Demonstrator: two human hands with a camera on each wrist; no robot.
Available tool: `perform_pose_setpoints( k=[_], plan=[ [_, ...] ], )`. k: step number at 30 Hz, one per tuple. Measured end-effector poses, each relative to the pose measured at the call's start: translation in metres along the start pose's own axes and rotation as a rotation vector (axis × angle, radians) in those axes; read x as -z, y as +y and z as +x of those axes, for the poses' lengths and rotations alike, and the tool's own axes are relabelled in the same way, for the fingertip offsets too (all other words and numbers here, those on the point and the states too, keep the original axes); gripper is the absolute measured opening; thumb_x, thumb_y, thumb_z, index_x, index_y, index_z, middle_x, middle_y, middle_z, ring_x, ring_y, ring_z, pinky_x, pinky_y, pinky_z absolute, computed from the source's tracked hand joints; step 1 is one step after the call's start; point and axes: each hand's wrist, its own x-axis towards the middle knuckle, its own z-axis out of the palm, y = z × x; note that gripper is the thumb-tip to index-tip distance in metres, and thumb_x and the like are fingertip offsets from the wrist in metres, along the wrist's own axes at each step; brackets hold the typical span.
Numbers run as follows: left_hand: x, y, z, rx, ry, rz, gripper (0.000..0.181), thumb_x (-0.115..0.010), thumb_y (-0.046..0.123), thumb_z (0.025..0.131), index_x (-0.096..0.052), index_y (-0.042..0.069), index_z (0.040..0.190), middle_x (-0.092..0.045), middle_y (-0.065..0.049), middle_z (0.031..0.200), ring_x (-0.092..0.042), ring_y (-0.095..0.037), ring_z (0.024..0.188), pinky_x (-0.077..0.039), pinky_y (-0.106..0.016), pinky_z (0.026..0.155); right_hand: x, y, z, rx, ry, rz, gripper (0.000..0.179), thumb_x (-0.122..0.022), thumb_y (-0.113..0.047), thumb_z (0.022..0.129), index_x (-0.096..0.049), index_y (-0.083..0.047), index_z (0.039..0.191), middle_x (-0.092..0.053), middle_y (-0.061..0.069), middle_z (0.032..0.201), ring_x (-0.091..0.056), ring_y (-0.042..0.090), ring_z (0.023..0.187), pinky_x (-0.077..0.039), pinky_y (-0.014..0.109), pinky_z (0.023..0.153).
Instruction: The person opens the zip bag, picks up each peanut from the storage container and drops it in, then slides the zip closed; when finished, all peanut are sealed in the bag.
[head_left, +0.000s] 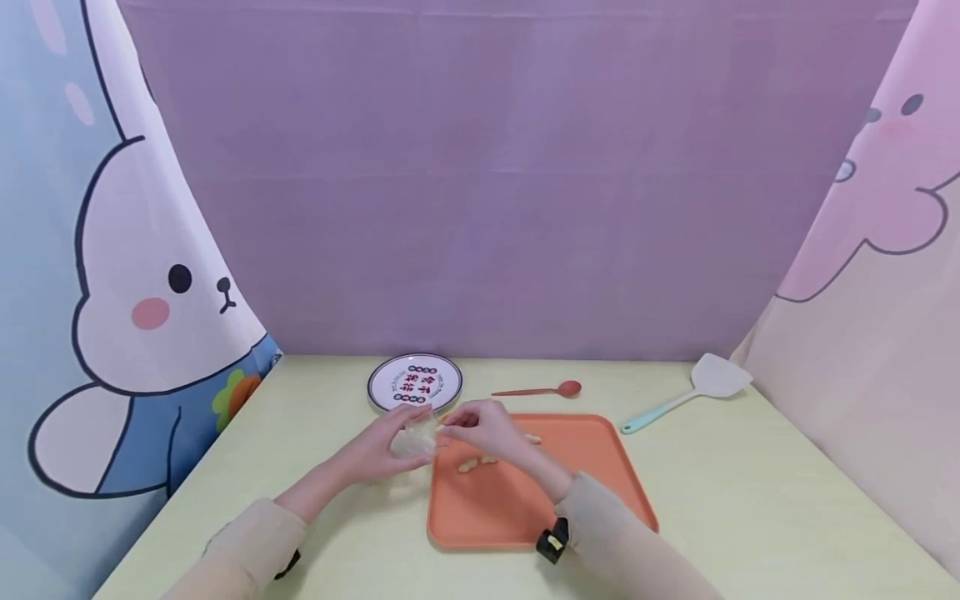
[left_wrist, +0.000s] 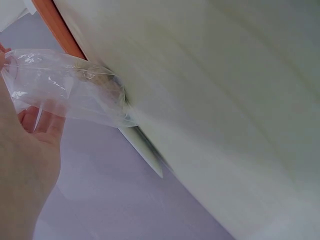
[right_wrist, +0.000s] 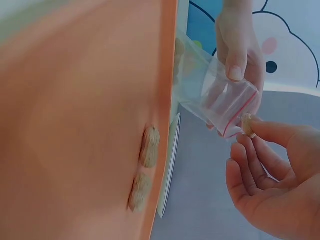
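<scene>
A clear zip bag point(right_wrist: 212, 92) with a red line along its mouth is held by my left hand point(head_left: 382, 446), thumb on one face and fingers behind. Tan contents, partly hidden by glare, sit at the bag's bottom point(left_wrist: 102, 82). My right hand point(head_left: 483, 429) pinches a peanut point(right_wrist: 248, 125) between thumb and fingertips, right at the bag's mouth. Below the right hand, several unshelled peanuts point(head_left: 468, 465) lie on the orange tray point(head_left: 517, 517); two of them point(right_wrist: 150, 146) show near the tray's rim in the right wrist view.
Behind the hands stands a white plate point(head_left: 386, 387) with a dark rim and printed characters. A red spoon point(head_left: 567, 389) lies behind the tray. To the right rests a spatula point(head_left: 716, 377) with a mint handle. A purple curtain point(head_left: 480, 183) hangs at the table's back edge.
</scene>
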Motion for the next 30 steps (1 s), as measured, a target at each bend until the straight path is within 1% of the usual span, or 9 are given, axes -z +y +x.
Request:
perform_pose_setpoints(
  k=[5, 8, 12, 20, 25, 30],
  plan=[
    [-0.001, -0.001, -0.001, -0.007, 0.009, -0.005, 0.068, -0.074, 0.035, 0.079, -0.047, 0.006, 0.135, -0.056, -0.006, 0.129, -0.052, -0.025, 0.12, -0.044, -0.047, 0.101, -0.005, -0.001, 0.004, -0.017, 0.0, -0.049, 0.016, -0.071, -0.022, 0.083, -0.074, -0.01, 0.093, -0.071, 0.0, 0.08, -0.058, 0.004, 0.066, -0.049, 0.017, 0.06],
    [-0.001, -0.001, -0.001, -0.011, 0.015, -0.005, 0.069, -0.073, 0.037, 0.08, -0.046, 0.008, 0.136, -0.056, -0.005, 0.129, -0.052, -0.024, 0.12, -0.044, -0.047, 0.101, -0.006, -0.001, 0.006, -0.029, -0.001, -0.059, 0.015, -0.07, -0.022, 0.084, -0.074, -0.011, 0.093, -0.071, -0.001, 0.08, -0.057, 0.002, 0.066, -0.049, 0.017, 0.06],
    [-0.001, 0.0, -0.001, -0.014, 0.021, -0.008, 0.07, -0.074, 0.038, 0.08, -0.046, 0.008, 0.136, -0.056, -0.005, 0.129, -0.053, -0.024, 0.118, -0.045, -0.046, 0.099, -0.006, -0.001, 0.006, -0.028, -0.003, -0.052, 0.014, -0.071, -0.022, 0.084, -0.074, -0.011, 0.092, -0.07, 0.0, 0.08, -0.057, 0.004, 0.066, -0.049, 0.018, 0.06],
    [0.0, 0.0, 0.0, -0.007, 0.018, -0.011, 0.07, -0.074, 0.037, 0.079, -0.046, 0.007, 0.136, -0.056, -0.007, 0.129, -0.054, -0.023, 0.116, -0.047, -0.046, 0.097, -0.003, 0.005, 0.005, -0.003, -0.018, 0.004, 0.017, -0.07, -0.017, 0.084, -0.073, -0.005, 0.096, -0.071, 0.003, 0.081, -0.06, 0.007, 0.068, -0.049, 0.017, 0.061],
    [0.0, 0.0, 0.0, -0.005, 0.012, -0.008, 0.071, -0.073, 0.039, 0.08, -0.045, 0.007, 0.136, -0.055, -0.007, 0.131, -0.053, -0.025, 0.118, -0.045, -0.047, 0.099, 0.007, 0.01, 0.003, 0.035, -0.023, 0.05, 0.018, -0.069, -0.016, 0.084, -0.072, -0.006, 0.099, -0.072, 0.006, 0.087, -0.065, 0.015, 0.076, -0.05, 0.018, 0.064],
    [0.0, -0.001, 0.001, 0.016, -0.001, -0.012, 0.071, -0.074, 0.038, 0.08, -0.045, 0.008, 0.137, -0.054, -0.007, 0.132, -0.051, -0.025, 0.121, -0.044, -0.047, 0.1, 0.021, 0.02, -0.001, 0.048, -0.014, 0.052, 0.018, -0.068, -0.017, 0.085, -0.072, -0.008, 0.1, -0.072, 0.007, 0.091, -0.066, 0.018, 0.081, -0.052, 0.02, 0.068]
  ],
)
